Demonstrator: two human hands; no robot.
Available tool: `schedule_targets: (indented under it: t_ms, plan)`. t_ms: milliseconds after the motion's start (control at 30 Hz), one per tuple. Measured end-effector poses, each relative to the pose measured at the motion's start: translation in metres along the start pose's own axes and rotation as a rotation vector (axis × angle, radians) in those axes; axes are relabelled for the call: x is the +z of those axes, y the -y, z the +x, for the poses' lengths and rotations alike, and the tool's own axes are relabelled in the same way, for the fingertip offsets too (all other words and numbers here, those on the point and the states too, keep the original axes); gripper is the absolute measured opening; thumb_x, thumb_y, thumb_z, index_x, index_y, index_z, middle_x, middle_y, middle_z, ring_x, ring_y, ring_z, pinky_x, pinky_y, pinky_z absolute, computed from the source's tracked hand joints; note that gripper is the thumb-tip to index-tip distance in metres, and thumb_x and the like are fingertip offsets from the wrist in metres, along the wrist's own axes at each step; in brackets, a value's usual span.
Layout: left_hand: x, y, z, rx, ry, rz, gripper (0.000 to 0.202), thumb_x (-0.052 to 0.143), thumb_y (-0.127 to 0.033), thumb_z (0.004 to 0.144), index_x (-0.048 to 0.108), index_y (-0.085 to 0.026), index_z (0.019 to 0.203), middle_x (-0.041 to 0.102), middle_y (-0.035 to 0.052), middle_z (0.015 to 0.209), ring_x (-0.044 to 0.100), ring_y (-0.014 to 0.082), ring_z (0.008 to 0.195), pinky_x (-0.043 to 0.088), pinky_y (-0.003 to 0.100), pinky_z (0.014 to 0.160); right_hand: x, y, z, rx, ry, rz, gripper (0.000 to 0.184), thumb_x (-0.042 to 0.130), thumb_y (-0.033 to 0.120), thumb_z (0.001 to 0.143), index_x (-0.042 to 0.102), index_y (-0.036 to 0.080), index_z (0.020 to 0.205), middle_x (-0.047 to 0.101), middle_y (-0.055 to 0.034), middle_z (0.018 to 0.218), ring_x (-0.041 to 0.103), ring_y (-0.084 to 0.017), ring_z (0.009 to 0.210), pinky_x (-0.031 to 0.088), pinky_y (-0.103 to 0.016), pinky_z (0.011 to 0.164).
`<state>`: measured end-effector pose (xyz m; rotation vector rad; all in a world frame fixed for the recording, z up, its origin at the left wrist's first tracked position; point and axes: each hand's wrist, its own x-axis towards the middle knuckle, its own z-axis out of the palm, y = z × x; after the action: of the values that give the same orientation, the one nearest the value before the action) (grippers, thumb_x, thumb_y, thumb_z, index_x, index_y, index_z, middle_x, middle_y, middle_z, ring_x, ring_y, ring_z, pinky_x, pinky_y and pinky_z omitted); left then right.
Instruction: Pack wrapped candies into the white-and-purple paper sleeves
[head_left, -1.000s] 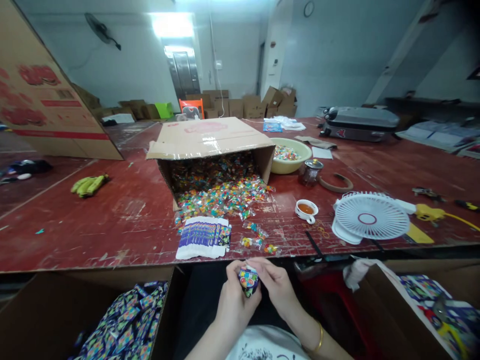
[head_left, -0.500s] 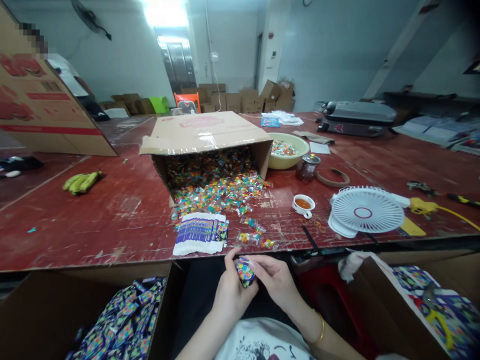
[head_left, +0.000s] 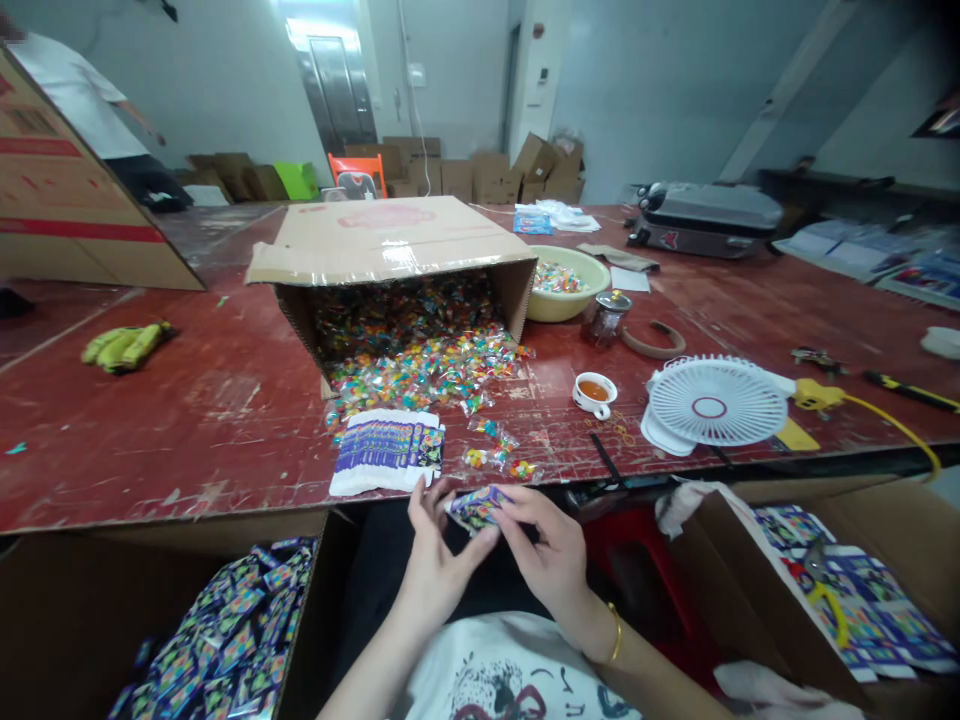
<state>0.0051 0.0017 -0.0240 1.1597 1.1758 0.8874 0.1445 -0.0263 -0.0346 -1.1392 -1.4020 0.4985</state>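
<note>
A small colourful printed packet [head_left: 474, 506] is held between both hands just below the table's front edge. My left hand [head_left: 435, 560] pinches its left end, my right hand [head_left: 547, 550] grips its right side; a gold bangle is on the right wrist. On the table just ahead lies a fanned stack of flat purple-and-white packets [head_left: 386, 452]. A few loose wrapped candies [head_left: 495, 455] lie beside it. Behind them a cardboard box on its side [head_left: 390, 245] spills many colourful wrapped candies [head_left: 420, 365].
A carton of filled packets [head_left: 217, 640] stands at lower left, another carton with printed sheets [head_left: 847, 590] at lower right. On the red table: white fan [head_left: 716, 400], cup of tea [head_left: 595, 392], jar [head_left: 606, 315], bowl of candies [head_left: 566, 283], bananas [head_left: 124, 343]. A person stands far left.
The packet has turned from upright to lying flatter between my hands. My view has shifted, so hands and table appear a little further left and higher.
</note>
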Motion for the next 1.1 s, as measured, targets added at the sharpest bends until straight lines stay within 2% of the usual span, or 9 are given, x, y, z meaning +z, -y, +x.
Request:
schedule_targets:
  t_ms: [133, 200, 300, 400, 500, 667, 833, 933, 1100]
  plan:
    - [0.004, -0.005, -0.005, -0.588, 0.310, -0.676, 0.048, 0.046, -0.054, 0.082, 0.054, -0.012, 0.102, 0.065, 0.0142, 0.100, 0.063, 0.0231, 0.099, 0.052, 0.035, 0.084, -0.005, -0.010, -0.023, -0.330, 0.213, -0.162, 0.038, 0.057, 0.009, 0.082, 0.056, 0.030, 0.114, 0.064, -0.0070, 0.118, 0.063, -0.021, 0.105, 0.055, -0.037, 0.087]
    - [0.005, -0.006, -0.004, -0.612, 0.210, -0.807, 0.032, 0.056, -0.039, 0.081, 0.056, -0.014, 0.100, 0.066, 0.0054, 0.084, 0.066, 0.0166, 0.085, 0.054, 0.030, 0.081, -0.015, -0.026, -0.022, -0.401, 0.265, -0.236, 0.047, 0.064, 0.021, 0.080, 0.049, 0.029, 0.124, 0.062, -0.0092, 0.121, 0.059, -0.025, 0.111, 0.052, -0.042, 0.092]
    - [0.004, -0.004, 0.002, -0.517, 0.001, -0.773, 0.024, 0.064, -0.030, 0.077, 0.057, -0.017, 0.096, 0.056, -0.0054, 0.063, 0.060, 0.0085, 0.059, 0.057, 0.027, 0.070, -0.039, -0.062, -0.002, -0.301, 0.244, -0.393, 0.055, 0.067, 0.032, 0.078, 0.047, 0.025, 0.129, 0.055, -0.0117, 0.130, 0.047, -0.029, 0.124, 0.042, -0.052, 0.102]
    - [0.003, 0.001, 0.010, -0.375, 0.001, -0.608, 0.029, 0.065, -0.042, 0.075, 0.055, -0.017, 0.087, 0.048, -0.0082, 0.057, 0.048, 0.0062, 0.046, 0.055, 0.026, 0.056, -0.059, -0.095, 0.022, -0.079, 0.322, -0.328, 0.033, 0.061, 0.031, 0.083, 0.060, 0.026, 0.116, 0.059, -0.0085, 0.125, 0.051, -0.027, 0.120, 0.039, -0.053, 0.103]
    - [0.003, 0.009, 0.020, -0.243, 0.004, -0.373, 0.038, 0.067, -0.046, 0.071, 0.050, -0.018, 0.090, 0.049, -0.0087, 0.060, 0.048, 0.0076, 0.048, 0.054, 0.029, 0.057, -0.064, -0.105, 0.033, 0.125, 0.210, -0.119, 0.015, 0.061, 0.034, 0.082, 0.070, 0.025, 0.090, 0.069, -0.0072, 0.100, 0.061, -0.025, 0.099, 0.046, -0.048, 0.095]
    - [0.005, 0.020, 0.028, 0.026, 0.070, 0.276, 0.040, 0.069, -0.037, 0.068, 0.050, -0.019, 0.098, 0.058, -0.0038, 0.071, 0.055, 0.0128, 0.062, 0.045, 0.026, 0.061, -0.063, -0.066, 0.043, 0.322, 0.097, 0.050, 0.027, 0.058, 0.043, 0.083, 0.067, 0.018, 0.089, 0.066, -0.0063, 0.077, 0.060, -0.017, 0.062, 0.051, -0.032, 0.055]
    - [0.015, 0.013, 0.020, 0.206, 0.127, 0.621, 0.040, 0.064, -0.036, 0.071, 0.050, -0.023, 0.106, 0.067, 0.0032, 0.082, 0.064, 0.0218, 0.073, 0.045, 0.030, 0.063, -0.058, -0.022, 0.063, 0.622, 0.201, 0.307, 0.030, 0.077, 0.040, 0.064, 0.068, 0.016, 0.079, 0.063, -0.0024, 0.063, 0.053, -0.013, 0.053, 0.045, -0.026, 0.049]
    - [0.020, 0.004, 0.015, 0.257, 0.079, 0.703, 0.037, 0.061, -0.036, 0.074, 0.047, -0.026, 0.107, 0.069, 0.0034, 0.085, 0.067, 0.0246, 0.076, 0.047, 0.032, 0.066, -0.046, -0.011, 0.066, 0.461, 0.251, 0.165, 0.022, 0.076, 0.037, 0.066, 0.066, 0.017, 0.065, 0.059, -0.0027, 0.069, 0.053, -0.014, 0.059, 0.045, -0.028, 0.054]
    - [0.014, 0.004, 0.007, 0.328, 0.015, 0.581, 0.061, 0.059, -0.034, 0.075, 0.026, -0.026, 0.125, 0.067, 0.0072, 0.104, 0.068, 0.0244, 0.083, 0.052, 0.034, 0.070, -0.030, 0.001, 0.047, 0.076, 0.360, -0.077, 0.022, 0.056, 0.028, 0.085, 0.068, 0.020, 0.068, 0.056, -0.0081, 0.107, 0.052, -0.023, 0.100, 0.042, -0.039, 0.091]
